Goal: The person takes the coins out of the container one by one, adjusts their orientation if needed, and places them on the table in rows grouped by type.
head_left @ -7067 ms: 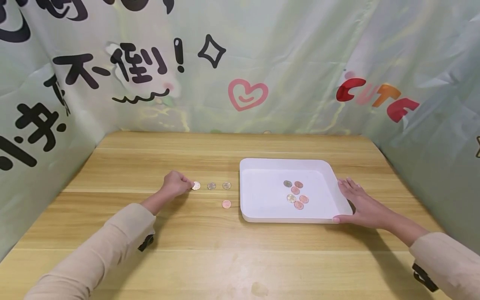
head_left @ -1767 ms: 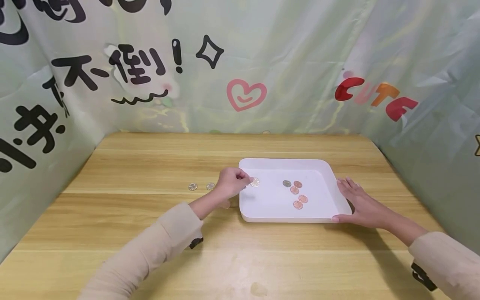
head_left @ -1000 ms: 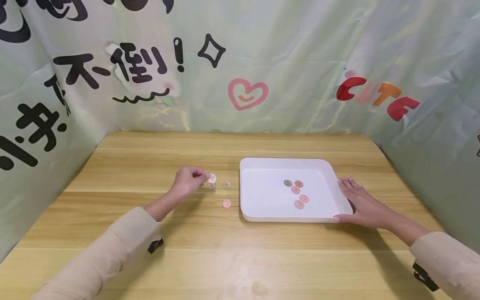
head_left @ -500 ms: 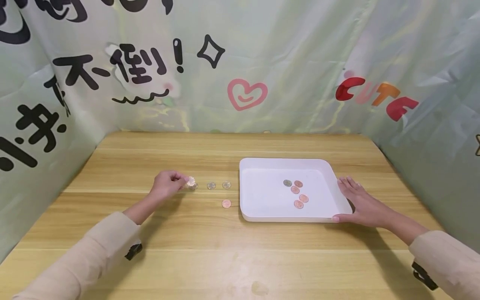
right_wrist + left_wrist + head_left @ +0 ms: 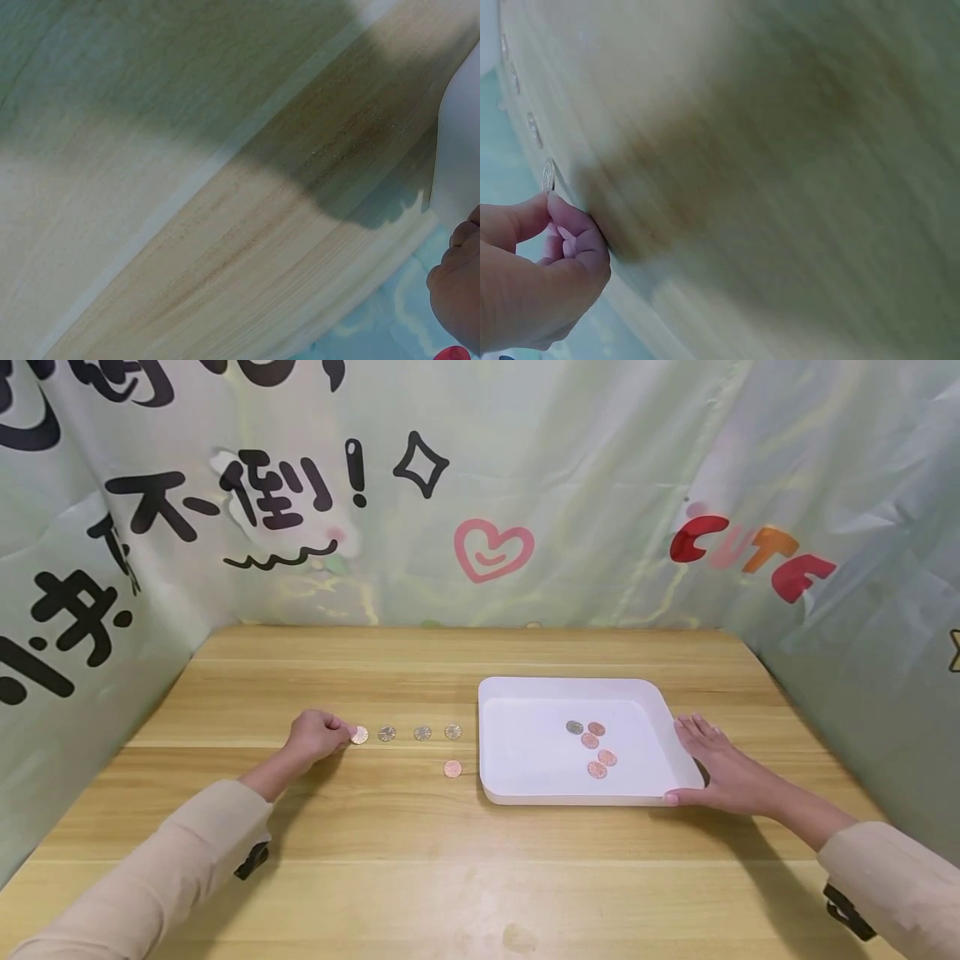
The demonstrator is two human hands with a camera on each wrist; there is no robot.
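Note:
My left hand (image 5: 318, 737) pinches a silvery coin (image 5: 360, 735) between thumb and index finger, at the left end of a row on the table. In the left wrist view, that coin (image 5: 549, 175) stands tilted at the fingertips. To its right lie three more silvery coins, the nearest coin (image 5: 387, 733) a short gap away. A copper coin (image 5: 452, 768) lies in front of the row's right end. My right hand (image 5: 723, 770) rests against the right side of a white tray (image 5: 517, 800), fingers extended, thumb at the front corner. Inside the tray are copper coins (image 5: 590, 740) and one dark coin (image 5: 574, 727).
The wooden table (image 5: 390, 877) extends in front of the tray and coins. A printed cloth (image 5: 600, 468) hangs behind the table and along both sides.
The left hand took a silvery coin from the tray, carried it left over the row and lowered it at the left end. The right hand has stayed on the tray.

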